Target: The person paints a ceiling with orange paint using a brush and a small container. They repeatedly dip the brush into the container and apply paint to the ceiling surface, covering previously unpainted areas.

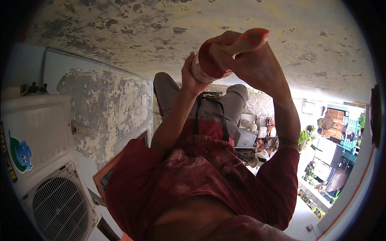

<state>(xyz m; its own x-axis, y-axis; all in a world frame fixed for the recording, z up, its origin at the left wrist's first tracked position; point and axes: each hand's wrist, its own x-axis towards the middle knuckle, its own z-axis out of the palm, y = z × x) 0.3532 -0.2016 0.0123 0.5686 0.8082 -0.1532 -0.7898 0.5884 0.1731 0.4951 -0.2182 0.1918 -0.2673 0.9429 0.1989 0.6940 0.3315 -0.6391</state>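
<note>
My left hand (194,77) is wrapped round a small round tub (206,71) with reddish-brown paint inside and red smears on its side. The tub tilts, with its mouth facing up toward me. My right hand (259,66) grips a paintbrush (250,41) over the tub's rim. A pale handle with a red-stained, widened end sticks out past my fingers to the upper right. The brush's other end reaches to the tub's mouth; its bristles I cannot make out. Both hands are close to a pale, patchy wall (161,24) with flaked grey spots.
At the left stands a white air-conditioner unit (44,132) with a round fan grille, beside a peeling wall (104,108). Containers and clutter (249,132) lie beyond my legs. On the right, an opening shows plants (307,136) and wooden slats (334,122) far below.
</note>
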